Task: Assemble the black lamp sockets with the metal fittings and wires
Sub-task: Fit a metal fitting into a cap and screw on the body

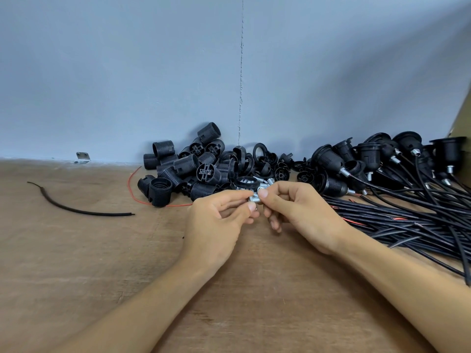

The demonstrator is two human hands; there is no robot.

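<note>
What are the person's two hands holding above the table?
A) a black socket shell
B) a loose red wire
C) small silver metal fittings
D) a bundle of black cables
C: the left hand and the right hand both pinch the small silver metal fittings where they meet, just in front of the socket pile.

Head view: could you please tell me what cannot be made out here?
- Metal fitting: head view, mostly covered by fingers of left hand and right hand.
- Wire bundle: head view, cut off by right edge.
- Loose fittings behind hands: head view, too small.
</note>
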